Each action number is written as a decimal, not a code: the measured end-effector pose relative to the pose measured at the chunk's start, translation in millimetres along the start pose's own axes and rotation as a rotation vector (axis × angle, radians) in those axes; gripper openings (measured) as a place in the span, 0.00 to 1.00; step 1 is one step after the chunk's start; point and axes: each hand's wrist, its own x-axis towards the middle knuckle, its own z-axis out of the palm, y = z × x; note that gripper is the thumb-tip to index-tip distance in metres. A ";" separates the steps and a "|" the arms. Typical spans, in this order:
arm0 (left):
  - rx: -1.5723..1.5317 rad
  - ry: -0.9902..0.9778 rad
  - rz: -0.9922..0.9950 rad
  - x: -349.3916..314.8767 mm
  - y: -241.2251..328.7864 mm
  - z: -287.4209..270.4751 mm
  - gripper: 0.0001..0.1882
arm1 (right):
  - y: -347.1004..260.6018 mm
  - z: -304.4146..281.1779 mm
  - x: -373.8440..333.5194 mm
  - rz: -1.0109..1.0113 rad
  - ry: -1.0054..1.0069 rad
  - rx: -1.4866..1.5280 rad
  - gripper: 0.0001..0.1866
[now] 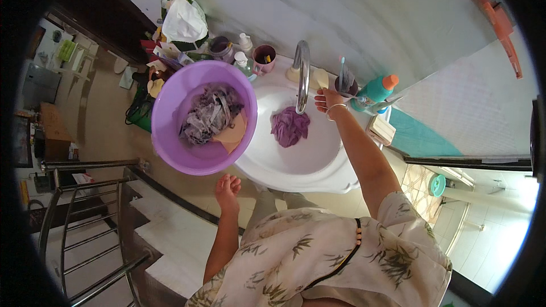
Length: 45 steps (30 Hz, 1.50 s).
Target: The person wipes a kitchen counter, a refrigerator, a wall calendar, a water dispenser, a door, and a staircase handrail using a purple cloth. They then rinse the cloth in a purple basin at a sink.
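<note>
A crumpled purple cloth (290, 127) lies wet-looking in the white sink basin (318, 156), below the curved chrome faucet (303, 68). My right hand (331, 100) is at the sink's back right, fingers stretched out beside the faucet and just under a cream oval piece (320, 78); whether it touches that piece is unclear. My left hand (228, 185) hangs in front of the sink, fingers curled in, with nothing visible in it. Left of it, over the sink's edge, sits a purple plastic tub (165, 108) holding grey patterned fabric (210, 115) and a peach cloth (233, 132).
Behind the tub stand pump bottles (242, 61), a dark pink cup (264, 57) and a white bag (184, 21). Right of the faucet are a toothbrush cup (346, 84) and a teal bottle with an orange cap (376, 90). A metal stair railing (91, 224) runs at the left.
</note>
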 end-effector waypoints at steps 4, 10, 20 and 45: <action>0.047 -0.090 0.135 -4.5 15.3 6.9 0.13 | 0.9 -7.2 16.2 0.039 -0.012 0.002 0.14; -0.023 -0.263 0.308 -0.4 34.1 15.0 0.08 | -5.3 4.0 2.4 0.025 -0.028 -0.080 0.12; 0.329 -0.513 0.303 5.0 65.1 30.5 0.07 | 67.4 -37.7 -27.0 -0.033 0.185 -0.090 0.13; 0.453 -0.677 0.430 76.3 119.1 15.7 0.07 | 7.8 24.1 18.2 -0.133 0.240 0.072 0.13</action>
